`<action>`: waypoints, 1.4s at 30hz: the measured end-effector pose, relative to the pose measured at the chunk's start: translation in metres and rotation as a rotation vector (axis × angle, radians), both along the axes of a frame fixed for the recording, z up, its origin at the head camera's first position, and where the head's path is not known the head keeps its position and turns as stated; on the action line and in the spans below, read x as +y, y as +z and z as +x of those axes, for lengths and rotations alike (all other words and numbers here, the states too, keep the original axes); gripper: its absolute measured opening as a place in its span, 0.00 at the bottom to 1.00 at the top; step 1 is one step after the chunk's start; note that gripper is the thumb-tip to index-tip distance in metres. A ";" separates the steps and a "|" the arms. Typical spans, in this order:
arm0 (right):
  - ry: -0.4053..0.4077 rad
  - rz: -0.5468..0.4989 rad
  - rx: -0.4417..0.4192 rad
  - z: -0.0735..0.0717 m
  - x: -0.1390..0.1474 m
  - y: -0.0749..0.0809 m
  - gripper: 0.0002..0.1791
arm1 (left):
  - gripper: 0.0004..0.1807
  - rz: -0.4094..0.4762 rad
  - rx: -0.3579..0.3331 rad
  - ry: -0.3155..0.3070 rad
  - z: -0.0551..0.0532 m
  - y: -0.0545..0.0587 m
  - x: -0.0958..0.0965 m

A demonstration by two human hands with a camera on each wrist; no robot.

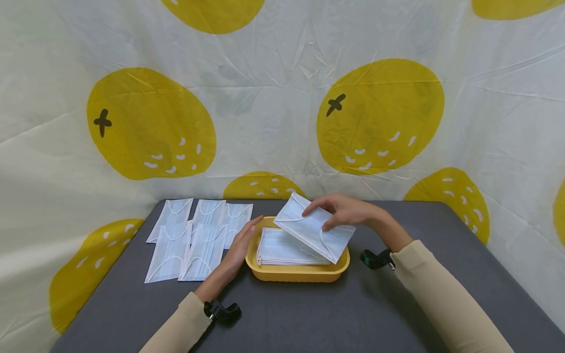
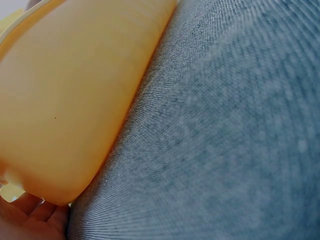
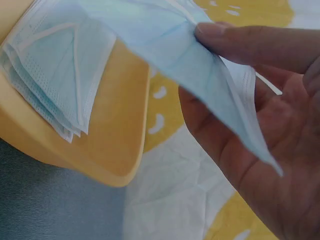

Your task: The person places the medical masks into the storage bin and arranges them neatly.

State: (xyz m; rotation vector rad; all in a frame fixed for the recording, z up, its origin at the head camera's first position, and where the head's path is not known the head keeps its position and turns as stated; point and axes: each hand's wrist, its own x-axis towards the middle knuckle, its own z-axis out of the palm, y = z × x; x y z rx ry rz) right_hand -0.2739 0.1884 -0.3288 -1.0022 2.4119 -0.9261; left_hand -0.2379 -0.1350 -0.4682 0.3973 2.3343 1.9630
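Mask (image 1: 311,233) was pinched between thumb and fingers in your right grip (image 1: 346,211), near one edge. Because so much of it overhung that hold, it could have sagged or twisted free; a slack ear loop (image 3: 269,84) might also have snagged the stack (image 1: 282,247) in the tray (image 1: 291,274). It slanted out leftward and down from the grip, over the tray's right side; whether it touched the stack, you couldn't be sure. Your left grip (image 1: 240,245) lay by the tray's left end, fingers extended, holding nothing. Beyond it, five masks (image 1: 207,250) overlapped on the bench (image 1: 282,318), before a patterned cloth (image 1: 265,98).
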 end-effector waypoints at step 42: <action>0.236 0.208 -0.334 -0.044 -0.068 -0.033 0.32 | 0.27 0.014 -0.018 0.003 0.001 0.002 0.002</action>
